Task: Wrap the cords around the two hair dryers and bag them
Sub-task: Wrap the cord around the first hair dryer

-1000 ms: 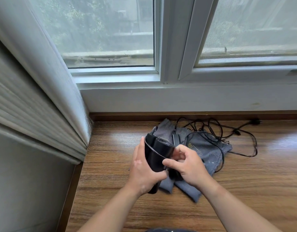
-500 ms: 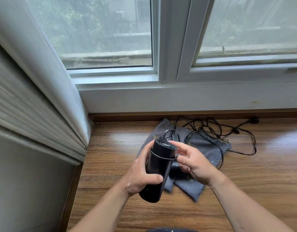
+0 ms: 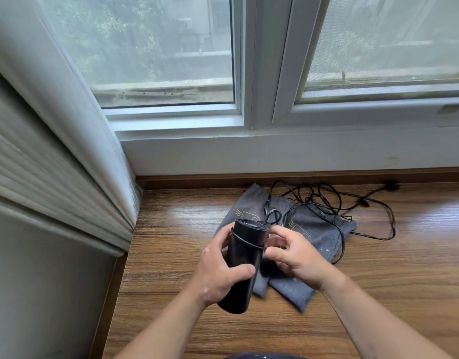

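we hold the black hair dryer [image 3: 245, 257] up over the table [image 3: 171, 229], its round body tilted, the top end away from us. the left hand [image 3: 218, 277] grips this body around the middle: the thumb lies across the front and the fingers [image 3: 219, 240] curl around the far left side. one turn of thin cord [image 3: 246, 241] goes around the body, just above the left thumb and a little below the top end.

the right hand [image 3: 299, 257] is just to the right of the dryer. its fingers [image 3: 282, 230] are spread and half curled, and the first one reaches the upper edge of the dryer. something dark is under the palm, but we cannot tell if these fingers pinch the cord or hold nothing.

under and behind the right fingers the grey cloth bags [image 3: 324, 237] lie flat on the table, one partly over the other. beyond them, further from the fingers and to the right, a loose black cord [image 3: 334, 200] lies in a tangle, partly on the bags, and its plug [image 3: 392, 186] is far to the right beside the wall under the window [image 3: 249, 120]. a pale curtain [image 3: 55, 151] hangs well to the left of the left fingers.
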